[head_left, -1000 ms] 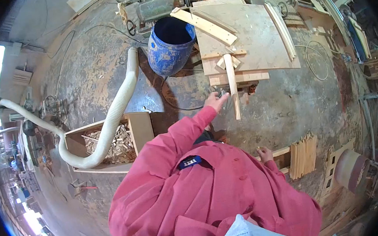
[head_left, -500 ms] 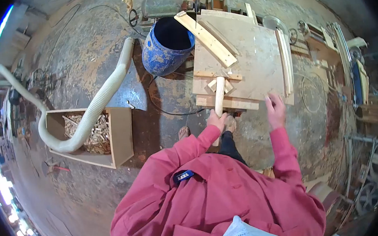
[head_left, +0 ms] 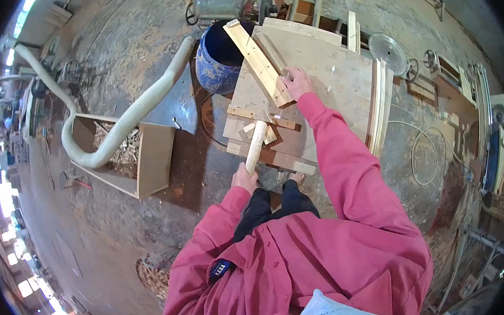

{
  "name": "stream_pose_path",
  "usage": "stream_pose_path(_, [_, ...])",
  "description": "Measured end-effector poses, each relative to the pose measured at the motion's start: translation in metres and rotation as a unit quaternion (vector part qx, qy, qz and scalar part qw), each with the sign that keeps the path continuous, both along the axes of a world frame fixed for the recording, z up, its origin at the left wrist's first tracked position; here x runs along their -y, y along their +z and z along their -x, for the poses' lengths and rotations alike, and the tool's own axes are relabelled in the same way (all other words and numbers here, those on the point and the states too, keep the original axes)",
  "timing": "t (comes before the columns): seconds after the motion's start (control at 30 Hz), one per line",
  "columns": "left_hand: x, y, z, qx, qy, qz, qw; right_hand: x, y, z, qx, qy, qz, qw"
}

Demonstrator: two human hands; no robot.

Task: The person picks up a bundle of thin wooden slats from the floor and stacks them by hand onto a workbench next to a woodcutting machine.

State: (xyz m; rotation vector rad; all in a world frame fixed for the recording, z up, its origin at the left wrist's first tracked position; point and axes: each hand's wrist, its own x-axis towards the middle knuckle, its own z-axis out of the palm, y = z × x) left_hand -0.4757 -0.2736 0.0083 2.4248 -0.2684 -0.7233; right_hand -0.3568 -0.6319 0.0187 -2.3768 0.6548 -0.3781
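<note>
My left hand grips the near end of a pale rounded wooden handle that sticks out from the front of a plywood work table. My right hand reaches far across the table top and rests on the end of a long wooden plank that lies diagonally over the table's left side. Small wooden blocks sit around the handle's far end. Both arms wear red sleeves.
A blue barrel stands left of the table. A white dust hose runs into a wooden box of offcuts. Curved wooden strips lie along the table's right edge. Machinery stands behind; a round blade is at right.
My right hand moved from beside the table's right front corner up and left onto the diagonal plank. My left hand stayed on the handle. The view shifted closer over the table.
</note>
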Motion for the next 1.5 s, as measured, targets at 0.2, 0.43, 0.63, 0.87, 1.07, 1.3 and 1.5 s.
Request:
stream_pose_path(0.2, [0.004,0.019,0.006,-0.025,0.004,-0.039,0.999,0.013,-0.007,-0.016,-0.013,0.011,-0.105,0.994])
stream_pose_path(0.43, [0.011,0.028,-0.017,-0.042,0.028,-0.102,0.993,-0.004,-0.022,-0.065,-0.013,0.008,-0.088,0.996])
stream_pose_path(0.63, [0.000,0.010,-0.029,-0.006,0.015,-0.090,0.996,-0.014,-0.008,-0.106,-0.010,0.000,-0.087,0.996])
stream_pose_path(0.87, [-0.004,0.012,-0.043,-0.023,0.003,-0.073,0.997,-0.013,-0.017,-0.122,0.003,0.009,-0.086,0.996])
stream_pose_path(1.07, [-0.010,-0.015,-0.052,0.009,-0.017,-0.055,0.998,-0.019,-0.014,-0.128,0.056,0.014,-0.081,0.995])
stream_pose_path(1.3, [0.001,-0.015,-0.072,0.044,-0.004,-0.063,0.997,-0.014,-0.031,-0.148,0.110,0.018,-0.090,0.990])
stream_pose_path(1.5, [0.003,-0.056,-0.065,0.096,0.007,-0.058,0.994,-0.004,-0.055,-0.148,0.099,0.014,-0.046,0.994])
